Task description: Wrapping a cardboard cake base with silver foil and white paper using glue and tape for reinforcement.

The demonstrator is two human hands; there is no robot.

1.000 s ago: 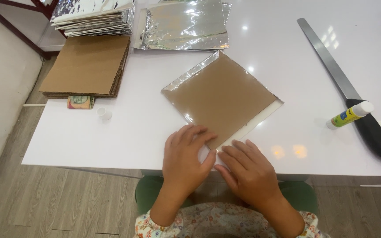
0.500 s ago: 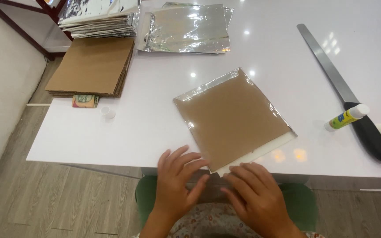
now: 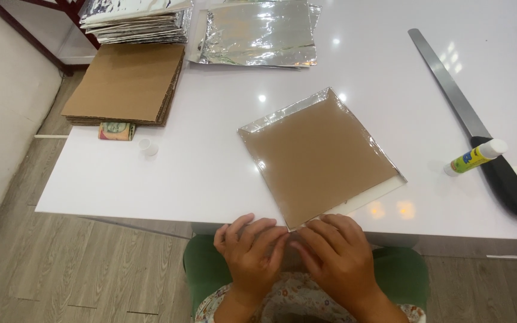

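From the head view, looking straight down: a square brown cardboard panel edged with silver foil (image 3: 321, 157) lies flat and turned cornerwise on the glossy white table (image 3: 210, 173), its nearest corner right at the table's front edge. The left hand (image 3: 249, 251) sits palm down just below that corner, fingers loosely spread and slightly bent, their tips at the corner; it grips nothing that I can see. The right hand (image 3: 337, 252) lies beside it, touching it, fingers also relaxed and half-extended, tips meeting the panel's lower foil edge, no clear grasp. Up at the far left, a stack of plain brown cardboard squares (image 3: 124, 84) rests on the table, with a pile of foil-wrapped boards (image 3: 142, 21) behind it and loose crinkled silver foil sheets (image 3: 258, 33) next along. A small white cap (image 3: 148, 146) sits near the stack. Off to the right, well apart, a yellow glue stick (image 3: 475, 157) lies against a long grey metal blade with a black handle (image 3: 468, 122).
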